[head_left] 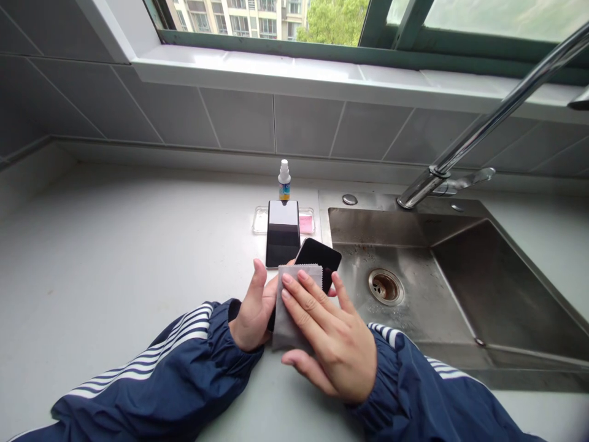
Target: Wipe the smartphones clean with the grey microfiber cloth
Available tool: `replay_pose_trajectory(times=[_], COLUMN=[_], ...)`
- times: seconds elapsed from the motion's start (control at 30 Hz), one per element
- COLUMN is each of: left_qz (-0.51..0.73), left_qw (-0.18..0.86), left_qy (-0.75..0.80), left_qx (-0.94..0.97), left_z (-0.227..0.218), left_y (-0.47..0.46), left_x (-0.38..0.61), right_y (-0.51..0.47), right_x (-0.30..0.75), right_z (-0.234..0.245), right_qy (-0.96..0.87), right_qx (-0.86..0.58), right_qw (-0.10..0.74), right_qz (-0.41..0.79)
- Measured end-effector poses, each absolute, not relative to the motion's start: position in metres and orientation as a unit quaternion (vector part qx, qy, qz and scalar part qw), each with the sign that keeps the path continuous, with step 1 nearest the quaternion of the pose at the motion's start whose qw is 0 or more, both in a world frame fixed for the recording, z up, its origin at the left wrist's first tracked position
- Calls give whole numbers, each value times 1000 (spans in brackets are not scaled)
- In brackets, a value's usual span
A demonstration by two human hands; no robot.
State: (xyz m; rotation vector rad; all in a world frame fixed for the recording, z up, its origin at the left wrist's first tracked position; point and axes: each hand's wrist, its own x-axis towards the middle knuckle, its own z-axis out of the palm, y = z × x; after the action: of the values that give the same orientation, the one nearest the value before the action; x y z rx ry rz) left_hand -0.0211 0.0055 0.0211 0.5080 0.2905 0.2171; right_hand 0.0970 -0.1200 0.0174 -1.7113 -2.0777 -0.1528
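Note:
A black smartphone (pixel 318 253) rests in my left hand (pixel 254 313), which is closed round it from beneath with the thumb sticking up at the left. Over the lower part of its screen lies a grey cleaning cloth (pixel 294 334) with a zigzag edge. My right hand (pixel 338 334) lies flat on that cloth, fingers stretched out and thumb apart, pressing it against the phone. Just beyond, a second smartphone (pixel 282 245) lies face up on the counter, its upper half reflecting light. It partly covers a clear phone case (pixel 260 221) with a pink piece (pixel 306 224) at its right.
A small white spray bottle (pixel 284 181) with a coloured label stands behind the second phone. To the right is a steel sink (pixel 460 276) with a drain (pixel 385 286) and a chrome faucet (pixel 421 187). The pale counter (pixel 138 245) extends left, below a tiled wall and window.

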Motion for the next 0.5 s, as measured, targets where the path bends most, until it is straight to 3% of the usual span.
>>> replay_pose_trajectory(times=[0.5], left_qz=[139], left_qw=[909], left_qy=[89], left_qx=[383], left_z=[18], left_y=[0], left_x=[-22], right_y=[-118], right_x=[118], right_z=[26], right_qy=[-701], right_qx=[-658], right_qw=[254], right_qz=[-105])
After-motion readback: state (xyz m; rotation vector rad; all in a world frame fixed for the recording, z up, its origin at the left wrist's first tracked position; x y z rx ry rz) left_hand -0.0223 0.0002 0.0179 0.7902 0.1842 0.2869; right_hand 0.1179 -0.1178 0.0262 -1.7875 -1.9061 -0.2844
